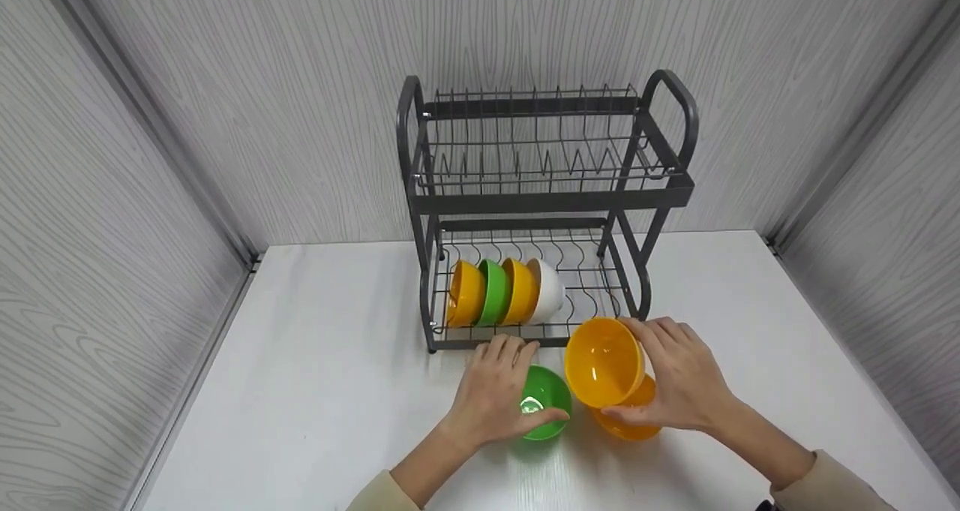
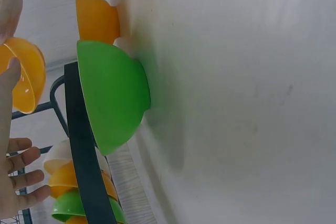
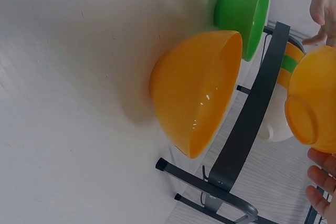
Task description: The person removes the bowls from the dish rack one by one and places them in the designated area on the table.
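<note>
My right hand [image 1: 679,380] grips an orange bowl [image 1: 600,365] by its side, thumb at the near rim and fingers behind it. That bowl is tipped with its mouth toward the head camera, raised above a second orange bowl [image 3: 202,87] standing upright on the table. To the left, my left hand [image 1: 495,398] hovers with spread fingers and thumb out, holding nothing. It overlaps a green bowl [image 1: 547,402] in the head view. In the left wrist view the green bowl [image 2: 110,93] stands upright on the table, apart from the hand.
Behind the hands stands a dark two-tier dish rack [image 1: 551,199]. On the left of its lower tier, orange, green and white bowls [image 1: 547,292] lean in a row on edge. Wire slots show to their right. Grey wood-patterned walls [image 1: 315,106] enclose the white table [image 1: 322,376].
</note>
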Action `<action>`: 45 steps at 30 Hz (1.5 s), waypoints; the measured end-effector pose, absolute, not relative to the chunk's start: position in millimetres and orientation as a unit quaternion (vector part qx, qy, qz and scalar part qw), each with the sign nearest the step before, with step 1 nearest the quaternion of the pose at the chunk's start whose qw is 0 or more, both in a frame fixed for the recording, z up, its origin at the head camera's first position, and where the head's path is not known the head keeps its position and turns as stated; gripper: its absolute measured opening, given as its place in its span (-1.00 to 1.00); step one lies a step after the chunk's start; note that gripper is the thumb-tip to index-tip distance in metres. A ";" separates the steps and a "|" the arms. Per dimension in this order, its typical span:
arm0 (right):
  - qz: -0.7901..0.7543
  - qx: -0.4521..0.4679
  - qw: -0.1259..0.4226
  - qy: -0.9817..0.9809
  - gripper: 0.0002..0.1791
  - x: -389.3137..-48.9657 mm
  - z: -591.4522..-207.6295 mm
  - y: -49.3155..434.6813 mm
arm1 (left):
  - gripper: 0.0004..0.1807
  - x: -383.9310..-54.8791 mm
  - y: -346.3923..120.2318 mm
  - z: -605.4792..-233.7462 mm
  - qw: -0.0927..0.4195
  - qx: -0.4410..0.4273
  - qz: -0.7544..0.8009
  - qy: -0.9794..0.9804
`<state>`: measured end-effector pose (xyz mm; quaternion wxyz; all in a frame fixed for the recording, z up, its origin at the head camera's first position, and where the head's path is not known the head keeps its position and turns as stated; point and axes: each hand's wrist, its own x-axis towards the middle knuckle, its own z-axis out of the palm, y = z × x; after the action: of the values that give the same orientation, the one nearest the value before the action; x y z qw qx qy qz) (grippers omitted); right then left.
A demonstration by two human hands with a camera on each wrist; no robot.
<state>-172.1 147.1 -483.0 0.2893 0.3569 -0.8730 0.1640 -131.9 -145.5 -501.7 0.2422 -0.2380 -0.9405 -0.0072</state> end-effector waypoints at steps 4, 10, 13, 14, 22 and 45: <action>0.168 0.359 0.283 -0.873 0.29 -170.8 -483.5 146.1 | 0.17 -135.1 -137.9 -504.4 0.239 -0.248 0.006 -0.939; 0.169 0.362 0.288 -0.870 0.27 -168.9 -483.0 143.7 | 0.23 -139.5 -129.4 -511.6 0.229 -0.256 0.014 -0.939; 0.170 0.364 0.289 -0.869 0.27 -168.3 -483.0 142.4 | 0.24 -140.8 -126.9 -515.4 0.224 -0.252 0.012 -0.941; 0.170 0.364 0.288 -0.869 0.27 -168.2 -482.8 141.9 | 0.23 -141.1 -126.5 -516.3 0.223 -0.251 0.012 -0.942; 0.176 0.373 0.284 -0.866 0.23 -167.5 -481.1 138.0 | 0.17 -144.0 -120.2 -518.3 0.223 -0.251 0.012 -0.942; 0.183 0.377 0.275 -0.865 0.32 -165.6 -488.1 141.6 | 0.00 -148.1 -117.0 -517.9 0.237 -0.264 -0.033 -0.935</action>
<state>-165.6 141.6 -488.1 0.2753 0.3772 -0.8652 0.1828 -148.1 -117.0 -517.9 0.2368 -0.2636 -0.9345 -0.0329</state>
